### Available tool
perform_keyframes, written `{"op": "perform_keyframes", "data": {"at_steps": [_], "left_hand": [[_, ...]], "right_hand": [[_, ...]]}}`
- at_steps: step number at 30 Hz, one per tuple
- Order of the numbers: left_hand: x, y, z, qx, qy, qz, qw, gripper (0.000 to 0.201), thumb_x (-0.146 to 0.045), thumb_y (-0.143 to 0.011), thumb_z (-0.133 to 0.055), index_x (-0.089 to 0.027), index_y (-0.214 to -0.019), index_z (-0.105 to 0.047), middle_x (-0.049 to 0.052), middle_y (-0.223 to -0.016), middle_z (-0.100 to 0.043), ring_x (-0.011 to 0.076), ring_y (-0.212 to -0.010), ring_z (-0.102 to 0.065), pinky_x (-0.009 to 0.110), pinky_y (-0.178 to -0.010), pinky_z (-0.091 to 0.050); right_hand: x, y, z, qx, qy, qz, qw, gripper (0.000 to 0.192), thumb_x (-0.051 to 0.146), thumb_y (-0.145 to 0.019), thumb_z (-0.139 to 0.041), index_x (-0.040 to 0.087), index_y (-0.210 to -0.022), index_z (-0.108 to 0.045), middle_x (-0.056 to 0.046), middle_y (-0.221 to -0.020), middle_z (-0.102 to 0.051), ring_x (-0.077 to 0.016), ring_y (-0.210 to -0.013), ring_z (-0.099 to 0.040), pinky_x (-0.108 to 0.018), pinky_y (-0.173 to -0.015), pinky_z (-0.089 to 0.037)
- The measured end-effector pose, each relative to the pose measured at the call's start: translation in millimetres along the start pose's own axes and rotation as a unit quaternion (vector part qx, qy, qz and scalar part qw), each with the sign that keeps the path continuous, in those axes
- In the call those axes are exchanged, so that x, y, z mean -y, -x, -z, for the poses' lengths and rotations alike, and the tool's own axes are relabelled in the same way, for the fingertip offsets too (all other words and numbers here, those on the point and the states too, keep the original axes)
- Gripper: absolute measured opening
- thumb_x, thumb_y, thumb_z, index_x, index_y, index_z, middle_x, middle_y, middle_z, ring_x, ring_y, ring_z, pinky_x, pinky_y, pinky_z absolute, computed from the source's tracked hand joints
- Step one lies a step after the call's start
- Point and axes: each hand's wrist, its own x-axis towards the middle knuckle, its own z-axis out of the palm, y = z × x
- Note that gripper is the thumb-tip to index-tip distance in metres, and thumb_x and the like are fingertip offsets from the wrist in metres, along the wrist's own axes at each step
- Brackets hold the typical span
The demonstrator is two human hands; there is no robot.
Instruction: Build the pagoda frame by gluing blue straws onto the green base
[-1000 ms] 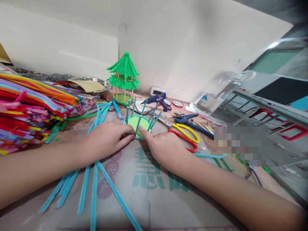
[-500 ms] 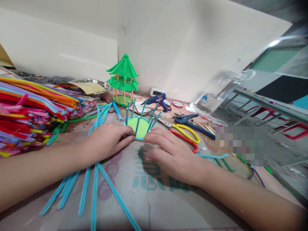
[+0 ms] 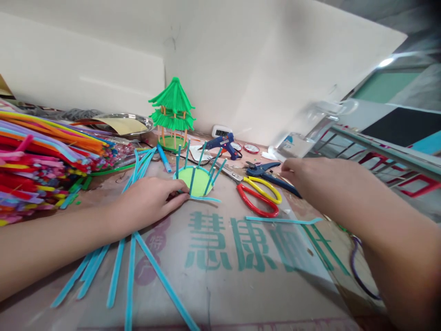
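Observation:
My left hand pinches the near left edge of a round light-green base wrapped at its rim with blue pipe cleaner. Several dark teal sticks stand up around this base, some tilted. From its near edge a loose blue pipe cleaner end sticks out to the right. My right hand is off to the right, over the handle end of the blue pliers; its fingers are curled and whatever is under them is hidden. Several blue pipe cleaners lie under my left forearm.
Scissors with red and yellow handles lie right of the base, near a cut blue pipe cleaner. Behind stand a green pagoda model, a glue gun and a timer. Colourful pipe cleaners pile up at left; a clear jug stands right.
My right hand has left the base and moved right, toward the pliers' handles. The loose pipe cleaner end at the rim now shows. My left hand stays at the base.

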Motion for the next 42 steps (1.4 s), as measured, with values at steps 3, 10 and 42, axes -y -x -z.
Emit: {"op": "perform_keyframes", "data": {"at_steps": [3,10,42], "left_hand": [[0,0,-0.3,-0.007,0.001,-0.008,1.000,0.034,-0.045,-0.100,-0.044,-0.026,-0.102,-0.072,0.001,-0.095,-0.077,0.0220,-0.085,-0.069,0.031,-0.072,-0.042],[2,-2,-2.9,-0.022,-0.012,-0.019,0.999,0.032,-0.044,-0.099,-0.047,-0.025,-0.101,-0.073,0.001,-0.088,-0.076,0.0208,-0.077,-0.067,0.030,-0.066,-0.040],[0,0,-1.1,-0.025,0.009,-0.022,0.999,0.032,-0.043,-0.101,-0.046,-0.025,-0.106,-0.072,0.003,-0.099,-0.078,0.0220,-0.085,-0.070,0.031,-0.069,-0.046]], "right_hand": [[25,-6,-10,0.104,-0.069,0.041,0.991,0.024,0.038,-0.095,-0.061,0.023,-0.079,-0.071,-0.002,-0.067,-0.066,-0.0148,-0.057,-0.052,-0.029,-0.055,-0.026],[77,-8,-67,0.067,-0.286,0.063,0.954,0.019,0.040,-0.091,-0.071,0.022,-0.095,-0.075,-0.001,-0.087,-0.071,-0.0124,-0.071,-0.059,-0.026,-0.064,-0.039],[62,-24,-90,0.000,-0.426,-0.007,0.905,0.018,0.021,-0.091,-0.061,0.019,-0.109,-0.064,-0.007,-0.108,-0.072,-0.0181,-0.097,-0.067,-0.033,-0.086,-0.052]]}}
